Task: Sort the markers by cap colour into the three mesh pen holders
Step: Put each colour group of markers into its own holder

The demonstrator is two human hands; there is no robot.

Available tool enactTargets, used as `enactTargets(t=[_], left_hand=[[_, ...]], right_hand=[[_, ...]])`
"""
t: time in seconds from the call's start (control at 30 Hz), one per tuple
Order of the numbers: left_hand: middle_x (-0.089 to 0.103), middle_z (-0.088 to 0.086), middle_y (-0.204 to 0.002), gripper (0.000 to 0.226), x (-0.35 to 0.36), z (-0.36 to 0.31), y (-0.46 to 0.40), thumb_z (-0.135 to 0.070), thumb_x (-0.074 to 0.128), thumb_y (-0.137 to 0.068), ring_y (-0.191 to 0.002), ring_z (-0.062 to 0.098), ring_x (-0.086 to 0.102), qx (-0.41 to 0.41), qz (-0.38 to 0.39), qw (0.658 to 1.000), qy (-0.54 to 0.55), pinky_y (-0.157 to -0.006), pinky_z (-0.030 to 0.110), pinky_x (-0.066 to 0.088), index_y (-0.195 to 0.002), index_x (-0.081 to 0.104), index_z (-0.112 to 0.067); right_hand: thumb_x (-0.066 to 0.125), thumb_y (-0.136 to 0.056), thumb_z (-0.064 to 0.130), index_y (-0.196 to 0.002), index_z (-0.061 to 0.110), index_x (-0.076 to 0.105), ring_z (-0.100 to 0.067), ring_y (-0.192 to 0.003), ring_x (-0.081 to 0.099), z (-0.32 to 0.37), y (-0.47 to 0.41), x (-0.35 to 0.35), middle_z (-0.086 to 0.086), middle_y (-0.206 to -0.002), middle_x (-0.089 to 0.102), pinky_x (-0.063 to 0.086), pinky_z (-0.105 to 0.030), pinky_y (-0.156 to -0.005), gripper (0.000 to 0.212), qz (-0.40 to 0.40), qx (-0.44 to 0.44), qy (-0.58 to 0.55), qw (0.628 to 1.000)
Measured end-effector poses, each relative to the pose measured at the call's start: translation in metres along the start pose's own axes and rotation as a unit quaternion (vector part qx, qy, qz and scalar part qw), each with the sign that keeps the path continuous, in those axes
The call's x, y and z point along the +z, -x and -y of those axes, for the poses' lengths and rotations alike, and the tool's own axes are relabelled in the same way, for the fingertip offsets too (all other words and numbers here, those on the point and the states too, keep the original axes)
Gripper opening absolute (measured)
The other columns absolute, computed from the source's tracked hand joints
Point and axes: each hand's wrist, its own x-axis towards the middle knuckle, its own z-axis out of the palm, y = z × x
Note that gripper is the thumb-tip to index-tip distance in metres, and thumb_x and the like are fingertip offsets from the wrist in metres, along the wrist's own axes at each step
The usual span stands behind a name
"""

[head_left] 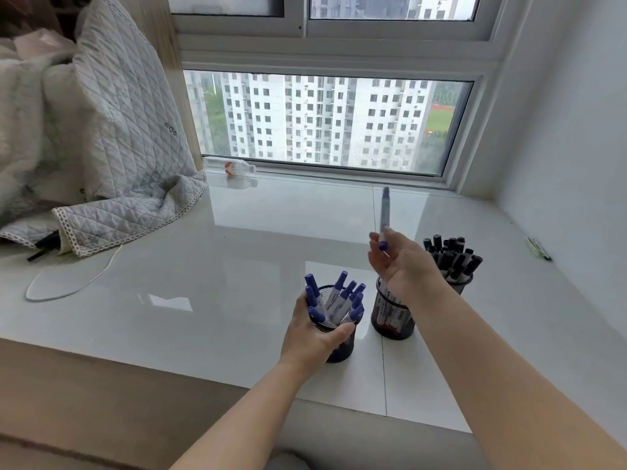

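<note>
Left grip (315,337) wraps blue-cap holder (339,347), steadying it | right grip (400,262) pinches blue marker (384,218) upright above middle holder (392,317), likely bound leftward.

Three mesh holders are standing on the tabletop (237,266) in a row. Left holder (339,340), nearest the front edge, is carrying upright markers (342,300). Middle holder (392,317) is sitting just right of it. Right holder (459,283), farther back, is packed with markers (451,256). A quilt (118,147) is spilling onto the far left, a cable (68,283) lying before it. A bottle (230,166) is lying at the back against the window (322,120). A few pens (537,247) are lying far right.
</note>
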Motion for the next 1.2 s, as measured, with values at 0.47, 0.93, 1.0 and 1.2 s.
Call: enactTargets(t=[0.47, 0.93, 1.0, 1.2], left_hand=[[0.061, -0.029, -0.097, 0.065, -0.004, 0.002, -0.002, -0.049, 0.077, -0.052, -0.086, -0.014, 0.059, 0.003, 0.016, 1.0, 0.006, -0.068, 0.009, 0.048, -0.101, 0.036, -0.062], [0.062, -0.021, -0.103, 0.069, -0.002, 0.007, -0.004, -0.05, 0.08, -0.052, -0.095, -0.002, 0.061, 0.018, 0.019, 0.999, 0.028, -0.082, 0.025, 0.052, -0.106, 0.037, -0.058], [0.061, -0.022, -0.103, 0.07, -0.002, 0.007, -0.004, -0.051, 0.08, -0.052, -0.094, -0.004, 0.061, 0.02, 0.02, 0.999, 0.027, -0.08, 0.022, 0.051, -0.107, 0.037, -0.058], [0.063, -0.022, -0.102, 0.068, -0.003, 0.006, -0.002, -0.046, 0.078, -0.053, -0.093, -0.004, 0.062, 0.026, 0.017, 0.999, 0.035, -0.077, 0.018, 0.049, -0.107, 0.039, -0.057]], right_hand=[[0.052, -0.092, 0.024, -0.097, 0.013, 0.066, -0.009, -0.074, 0.061, -0.029, 0.012, 0.004, -0.002, -0.089, 0.068, 0.05, -0.021, -0.062, 0.018, 0.082, -0.099, 0.478, 0.869], [0.064, -0.078, 0.006, -0.142, 0.024, 0.021, -0.022, -0.06, 0.063, -0.063, 0.016, -0.026, -0.003, -0.077, 0.062, 0.054, -0.035, -0.055, 0.08, 0.01, -0.372, 0.629, 0.683], [0.06, -0.081, 0.01, -0.139, 0.03, 0.026, -0.021, -0.063, 0.064, -0.062, 0.017, -0.028, 0.002, -0.074, 0.061, 0.054, -0.037, -0.057, 0.07, 0.039, -0.364, 0.64, 0.676], [0.052, -0.091, 0.02, -0.093, 0.02, 0.057, -0.006, -0.067, 0.056, -0.054, 0.011, -0.031, 0.012, -0.072, 0.058, 0.048, -0.03, -0.067, 0.005, 0.059, -0.356, 0.57, 0.738]])
